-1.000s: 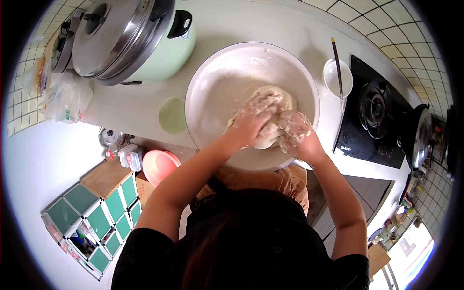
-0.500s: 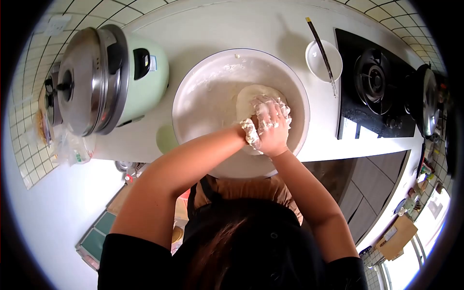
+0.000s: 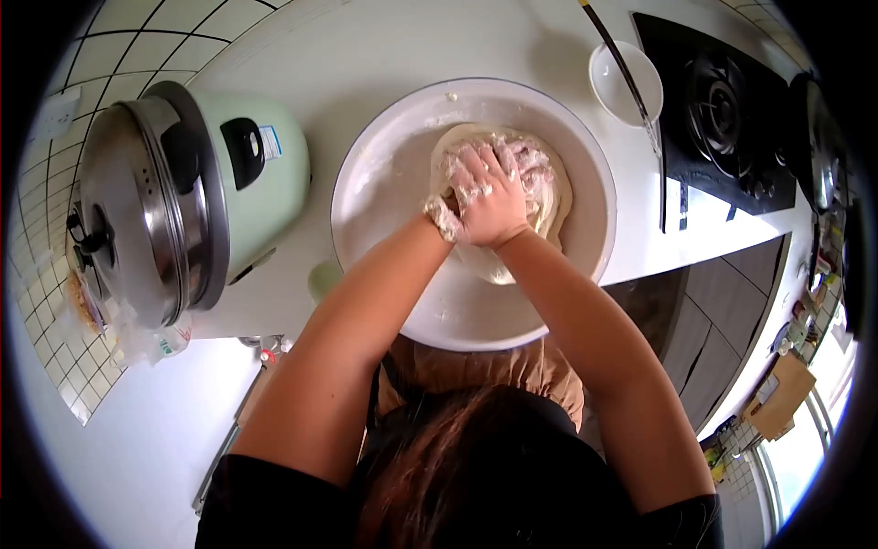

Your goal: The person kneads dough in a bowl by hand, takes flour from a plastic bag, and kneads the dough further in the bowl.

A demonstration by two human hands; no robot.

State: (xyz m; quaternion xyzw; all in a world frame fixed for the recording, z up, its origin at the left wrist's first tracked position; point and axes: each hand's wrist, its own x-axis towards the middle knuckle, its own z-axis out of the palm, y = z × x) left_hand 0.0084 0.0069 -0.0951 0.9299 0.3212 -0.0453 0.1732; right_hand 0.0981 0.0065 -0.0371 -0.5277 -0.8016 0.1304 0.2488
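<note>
A pale mass of dough (image 3: pixel 560 197) lies inside a wide white basin (image 3: pixel 380 247), toward its right half. My left hand (image 3: pixel 532 166), coated in sticky dough, presses down on the mass, and its palm is covered by my other hand. On top of it lies my right hand (image 3: pixel 492 199), fingers stretched and slightly apart, with dough smeared over them. Clumps of dough cling around my left wrist. What is under both palms is hidden.
Left of the basin stands a light green rice cooker (image 3: pixel 261 174) with a steel lid. A white bowl (image 3: pixel 640 87) with chopsticks (image 3: pixel 611 41) across it sits to the right, beside a black gas stove (image 3: pixel 713 110). A plastic bag (image 3: pixel 155 339) lies below the cooker.
Both hands and the dough appear a little higher and further left in view, with my right hand turned more upright. The camera view has tilted, shifting the cooker and stove.
</note>
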